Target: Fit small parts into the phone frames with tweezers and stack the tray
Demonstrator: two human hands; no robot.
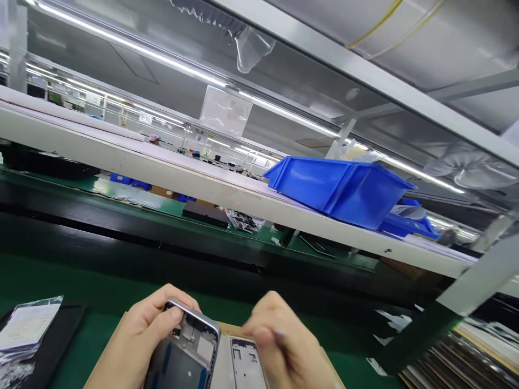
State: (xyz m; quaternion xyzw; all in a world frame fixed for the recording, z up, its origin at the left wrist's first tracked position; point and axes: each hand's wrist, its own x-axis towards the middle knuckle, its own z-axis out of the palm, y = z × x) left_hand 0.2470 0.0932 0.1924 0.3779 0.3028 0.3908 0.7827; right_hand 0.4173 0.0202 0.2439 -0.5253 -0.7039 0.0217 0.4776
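Observation:
My left hand [141,329] grips a phone middle frame [188,346], thumb on its inner face near the top corner and fingers behind it. The frame is tilted, with a silver rim, grey inner plate and blue strips along its sides. To its right, my right hand [284,340] is closed, thumb against curled fingers and slightly blurred; whatever it may hold is hidden. Below and partly behind that hand lies a second phone frame [243,359], pale with dark cut-outs at its top, on a light tray or board [222,351].
A black mat [67,335] carries a plastic bag with a paper label [30,324] at the left. Ahead runs a white shelf [194,181] with blue bins [336,186] on it. Stacked trays [470,351] stand at the right beside a slanted post [458,302]. The bench is green.

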